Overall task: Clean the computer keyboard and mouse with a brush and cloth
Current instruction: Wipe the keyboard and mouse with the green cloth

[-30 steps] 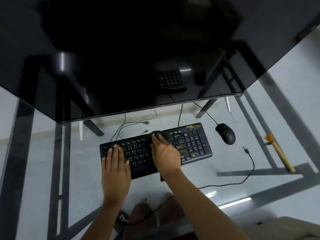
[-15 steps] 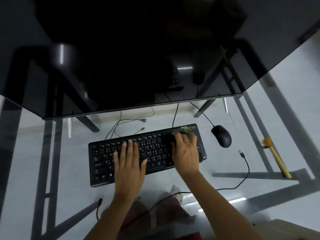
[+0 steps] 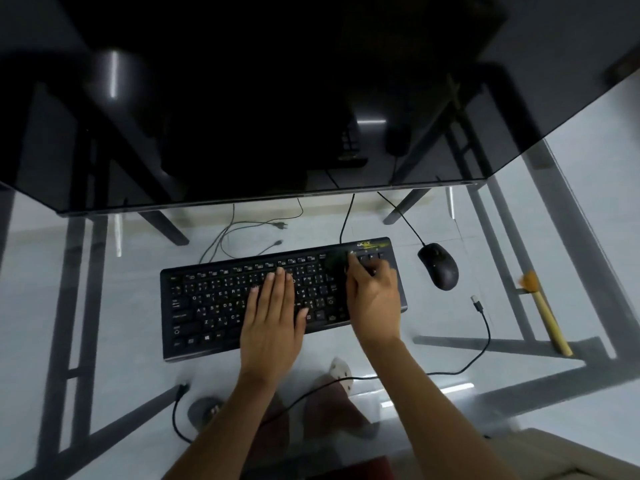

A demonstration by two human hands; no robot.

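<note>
Pressing flat, fingers together, the left hand steadies the keyboard at frame centre; the right hand fingers clamp a dark cloth on its upper-right keys.

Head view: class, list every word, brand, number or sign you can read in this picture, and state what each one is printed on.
"acer": brand mark at the far right corner of the keyboard.
"Q W E R", "A S D F", "Z X C": its key legends, faint.
Other key legends and the small symbols: too blurred to read.
Mouse, brush and monitor: no text visible.
</note>
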